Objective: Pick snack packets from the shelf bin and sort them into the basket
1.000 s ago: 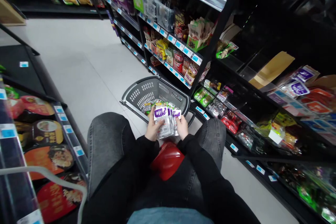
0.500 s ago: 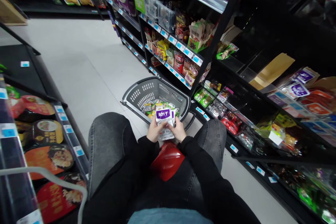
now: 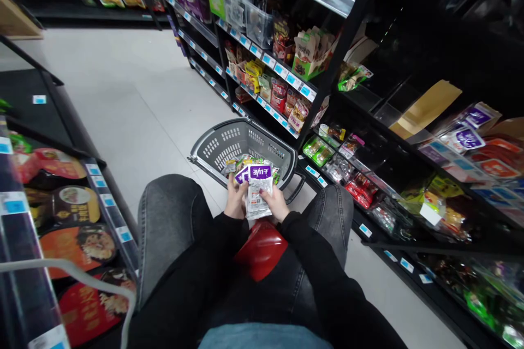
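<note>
My right hand point(image 3: 275, 203) grips a white and purple snack packet point(image 3: 259, 191), its thumb pressed on the front. Behind and to the left of it is a second purple-topped packet point(image 3: 241, 175), which my left hand point(image 3: 236, 200) holds with its fingers closed. Both packets are above the near side of a grey shopping basket point(image 3: 219, 142) standing on the floor. Inside the basket lie several small colourful packets point(image 3: 245, 160), partly hidden by those in my hands. Below my hands, between my legs, is a shiny red object point(image 3: 262, 251), whose kind I cannot make out.
A shelf of snack bags point(image 3: 278, 95) stands just behind the basket. To the right, a dark rack holds more purple-topped packets point(image 3: 466, 137). Round-lidded packages point(image 3: 77, 245) fill the shelf at left, near a pale curved tube point(image 3: 73, 270). Tiled floor point(image 3: 118, 98) stretches away at the upper left.
The two packets, stacked together before, have been spread apart. The front one moved right with my right hand; the other shows at the left in my left hand. The basket stays put.
</note>
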{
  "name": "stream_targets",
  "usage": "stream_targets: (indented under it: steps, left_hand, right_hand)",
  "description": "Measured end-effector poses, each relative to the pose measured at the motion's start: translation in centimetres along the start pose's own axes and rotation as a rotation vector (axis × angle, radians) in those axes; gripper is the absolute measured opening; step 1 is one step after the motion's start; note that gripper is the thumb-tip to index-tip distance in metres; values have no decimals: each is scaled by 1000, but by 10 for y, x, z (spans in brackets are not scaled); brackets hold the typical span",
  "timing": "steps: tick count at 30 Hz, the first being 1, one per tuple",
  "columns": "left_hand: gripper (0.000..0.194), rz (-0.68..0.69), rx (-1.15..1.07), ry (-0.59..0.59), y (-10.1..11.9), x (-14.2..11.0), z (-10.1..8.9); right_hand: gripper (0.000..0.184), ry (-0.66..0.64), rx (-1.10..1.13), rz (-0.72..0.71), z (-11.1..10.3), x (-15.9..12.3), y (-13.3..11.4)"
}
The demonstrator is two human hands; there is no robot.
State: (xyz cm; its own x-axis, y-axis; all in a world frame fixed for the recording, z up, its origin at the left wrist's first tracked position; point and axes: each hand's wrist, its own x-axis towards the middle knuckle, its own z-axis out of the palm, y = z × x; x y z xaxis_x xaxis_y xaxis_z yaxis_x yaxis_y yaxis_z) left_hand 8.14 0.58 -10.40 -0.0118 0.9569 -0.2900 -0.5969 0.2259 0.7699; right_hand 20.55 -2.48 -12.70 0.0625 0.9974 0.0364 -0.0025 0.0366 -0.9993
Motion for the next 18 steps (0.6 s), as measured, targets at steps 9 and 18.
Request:
stream_targets:
  steps: [9,18]
  left_hand:
    - [32,-428,-136,-214,6,-11,1]
    - [28,-327,-83,-104,7,-11,6]
  right_hand:
    - [44,-3,25,-48,-6,6,-4]
    - [31,187,-59,-73,-11,6,-17]
